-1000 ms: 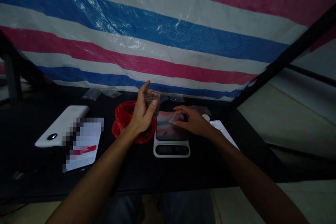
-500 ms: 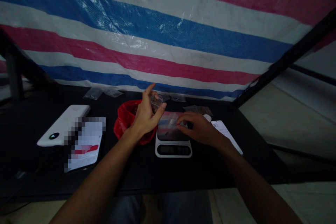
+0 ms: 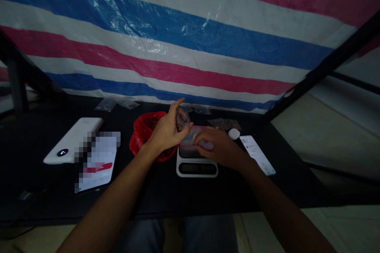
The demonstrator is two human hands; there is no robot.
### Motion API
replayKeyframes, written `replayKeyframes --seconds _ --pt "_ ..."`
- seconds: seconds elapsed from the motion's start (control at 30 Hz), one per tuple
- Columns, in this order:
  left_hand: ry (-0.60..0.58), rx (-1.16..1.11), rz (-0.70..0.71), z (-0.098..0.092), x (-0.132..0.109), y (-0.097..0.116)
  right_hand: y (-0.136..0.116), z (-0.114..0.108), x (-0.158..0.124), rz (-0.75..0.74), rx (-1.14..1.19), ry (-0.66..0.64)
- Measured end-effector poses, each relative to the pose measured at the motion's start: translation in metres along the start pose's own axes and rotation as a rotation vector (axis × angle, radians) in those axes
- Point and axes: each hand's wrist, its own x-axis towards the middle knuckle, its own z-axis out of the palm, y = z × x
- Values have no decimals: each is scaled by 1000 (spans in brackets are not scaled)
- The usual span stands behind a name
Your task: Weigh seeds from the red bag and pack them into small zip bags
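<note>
My left hand (image 3: 170,128) holds a small clear plastic bag (image 3: 183,118) between thumb and fingers, its mouth held apart. Something brownish shows inside the bag. Just to the right, my right hand (image 3: 218,146) is over the digital scale (image 3: 196,169), its fingertips pressed together close above the reflective plate. Whatever those fingers pinch is too small or hidden to name. A red plastic bag (image 3: 138,136) with brown bits in it stands open behind my left wrist and partly hidden by it.
Filled clear packets (image 3: 225,123) and a small white round object (image 3: 234,133) lie beyond my right hand. A phone (image 3: 257,155) is at right. A white power bank (image 3: 73,140) and another phone (image 3: 99,162) lie left. Flat clear bags (image 3: 106,104) rest by the striped sheet (image 3: 166,71).
My left hand has shifted slightly right with the clear bag, which is turned so its mouth shows more. My right hand has moved a little left and lower over the scale.
</note>
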Motion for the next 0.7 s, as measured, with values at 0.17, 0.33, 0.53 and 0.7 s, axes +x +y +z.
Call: replayKeyframes --seconds 0.17,0.33,0.53,0.7 --pt "-42 116 19 3 -2 -1 -2 -15 18 92 62 416" --pt "-55 144 62 5 -2 1 -3 -6 40 13 49 354" --pt "5 102 12 8 -1 4 -5 -10 42 -8 176 385" --pt "27 1 33 11 -1 5 0 -3 40 129 161 372"
